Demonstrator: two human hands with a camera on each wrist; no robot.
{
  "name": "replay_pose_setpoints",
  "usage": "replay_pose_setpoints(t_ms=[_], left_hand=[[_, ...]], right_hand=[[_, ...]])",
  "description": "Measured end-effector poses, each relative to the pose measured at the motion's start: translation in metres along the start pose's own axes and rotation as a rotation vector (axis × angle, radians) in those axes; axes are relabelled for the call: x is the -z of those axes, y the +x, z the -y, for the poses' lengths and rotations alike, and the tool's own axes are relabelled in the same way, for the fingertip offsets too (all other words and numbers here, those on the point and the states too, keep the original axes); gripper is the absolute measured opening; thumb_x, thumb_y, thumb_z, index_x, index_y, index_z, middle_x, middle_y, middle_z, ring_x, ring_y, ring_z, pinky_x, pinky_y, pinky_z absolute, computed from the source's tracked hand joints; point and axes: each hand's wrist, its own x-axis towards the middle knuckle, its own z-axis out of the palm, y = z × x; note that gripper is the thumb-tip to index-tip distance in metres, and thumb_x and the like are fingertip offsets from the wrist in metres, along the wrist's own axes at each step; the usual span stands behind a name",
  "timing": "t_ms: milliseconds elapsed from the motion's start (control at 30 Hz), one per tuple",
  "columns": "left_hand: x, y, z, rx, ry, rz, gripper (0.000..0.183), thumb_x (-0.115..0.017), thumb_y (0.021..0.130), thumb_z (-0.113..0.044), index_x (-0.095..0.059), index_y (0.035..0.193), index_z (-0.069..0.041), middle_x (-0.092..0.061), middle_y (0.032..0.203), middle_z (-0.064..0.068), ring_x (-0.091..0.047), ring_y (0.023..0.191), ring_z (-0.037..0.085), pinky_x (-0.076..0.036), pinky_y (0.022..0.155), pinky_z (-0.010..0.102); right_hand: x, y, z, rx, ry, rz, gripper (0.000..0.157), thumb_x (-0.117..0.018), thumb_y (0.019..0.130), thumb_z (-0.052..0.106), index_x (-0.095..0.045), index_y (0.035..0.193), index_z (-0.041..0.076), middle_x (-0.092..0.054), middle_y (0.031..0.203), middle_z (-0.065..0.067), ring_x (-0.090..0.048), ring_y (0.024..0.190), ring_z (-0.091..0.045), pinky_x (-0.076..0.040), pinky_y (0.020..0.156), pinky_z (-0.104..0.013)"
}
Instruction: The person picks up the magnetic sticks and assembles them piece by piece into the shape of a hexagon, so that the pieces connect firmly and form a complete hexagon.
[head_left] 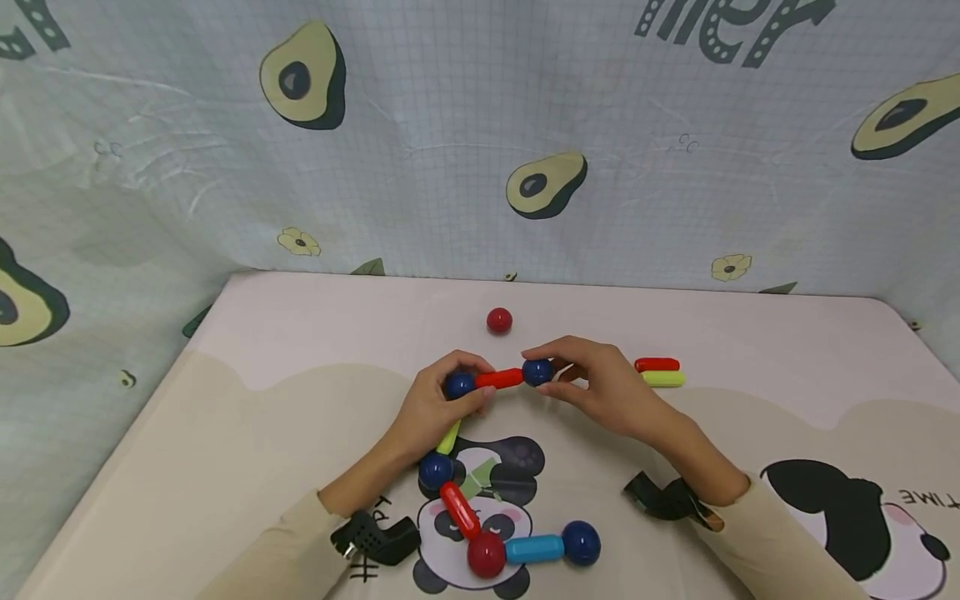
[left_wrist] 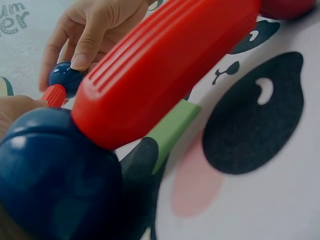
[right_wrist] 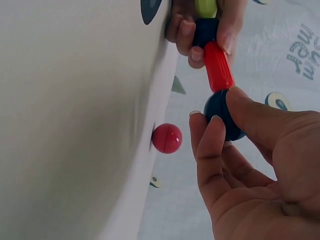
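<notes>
My left hand [head_left: 431, 410] holds the blue ball [head_left: 459, 384] at the near end of a red rod [head_left: 499, 379], thumb and fingers around that joint. With thumb and fingertips my right hand [head_left: 611, 387] pinches another blue ball [right_wrist: 220, 112], which sits against the rod's other end. From the left hand a chain runs toward me: a yellow-green rod [head_left: 448, 438], a blue ball [head_left: 436, 471], a second red rod [head_left: 460, 510], a red ball [head_left: 487, 555], a light-blue rod [head_left: 534, 548] and a blue end ball [head_left: 581, 543].
Beyond the hands lies a loose red ball [head_left: 499, 321]. Right of the right hand, a red rod [head_left: 657, 364] and a yellow-green rod [head_left: 663, 379] lie side by side. The table [head_left: 247, 467] has a panda-print cover, and an avocado-print curtain [head_left: 435, 100] hangs behind it.
</notes>
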Motion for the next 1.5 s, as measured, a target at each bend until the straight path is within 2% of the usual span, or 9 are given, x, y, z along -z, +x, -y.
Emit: replay_pose_setpoints(t_ms=[333,533,767,933,1167,1500], left_hand=[[-0.001,-0.001,0.001,0.003,-0.015,0.013,0.026,-0.068,0.089,-0.014,-0.065,0.115,-0.009,-0.062,0.093,0.008,-0.063,0.073,0.022,-0.049,0.077,0.030],[-0.002,0.000,0.002,-0.004,-0.020,0.011,0.026,-0.068,0.089,-0.014,-0.066,0.114,-0.009,-0.062,0.094,0.007,-0.062,0.072,0.023,-0.049,0.074,0.028],[-0.002,0.000,0.001,-0.010,-0.013,0.013,0.025,-0.068,0.089,-0.013,-0.066,0.114,-0.009,-0.062,0.095,0.007,-0.062,0.072,0.021,-0.049,0.073,0.027],[-0.003,0.000,0.000,-0.006,-0.017,0.017,0.025,-0.068,0.089,-0.013,-0.066,0.114,-0.009,-0.062,0.097,0.007,-0.062,0.073,0.020,-0.049,0.074,0.028],[-0.002,0.000,0.000,-0.008,-0.024,0.014,0.025,-0.068,0.089,-0.012,-0.066,0.114,-0.008,-0.062,0.100,0.007,-0.062,0.073,0.021,-0.050,0.074,0.028],[-0.001,0.000,-0.001,-0.006,-0.018,0.012,0.026,-0.068,0.089,-0.012,-0.066,0.114,-0.008,-0.063,0.100,0.007,-0.062,0.073,0.020,-0.050,0.074,0.027]], right_hand=[[0.001,-0.002,0.000,0.002,-0.037,0.007,0.051,-0.075,0.082,0.009,-0.059,0.131,0.013,-0.062,0.121,0.000,-0.061,0.099,-0.015,-0.052,0.081,-0.029],[0.019,-0.012,-0.008,-0.016,-0.070,-0.029,0.050,-0.074,0.084,0.015,-0.057,0.131,0.015,-0.060,0.125,-0.001,-0.062,0.096,-0.012,-0.053,0.080,-0.031],[0.049,-0.040,-0.032,-0.041,-0.228,-0.129,0.038,-0.075,0.082,0.007,-0.065,0.119,0.012,-0.066,0.108,-0.001,-0.059,0.085,-0.009,-0.053,0.072,-0.026],[0.063,-0.062,-0.052,-0.072,-0.319,-0.186,0.035,-0.077,0.080,0.006,-0.068,0.112,0.014,-0.066,0.098,0.002,-0.054,0.080,-0.008,-0.050,0.067,-0.021],[0.074,-0.077,-0.074,-0.159,-0.346,-0.176,0.030,-0.077,0.081,0.014,-0.070,0.109,0.019,-0.066,0.097,0.004,-0.050,0.082,-0.011,-0.046,0.063,-0.020],[0.079,-0.082,-0.085,-0.161,-0.340,-0.159,0.026,-0.080,0.077,0.012,-0.072,0.100,0.020,-0.062,0.086,0.007,-0.049,0.076,-0.008,-0.044,0.061,-0.020]])
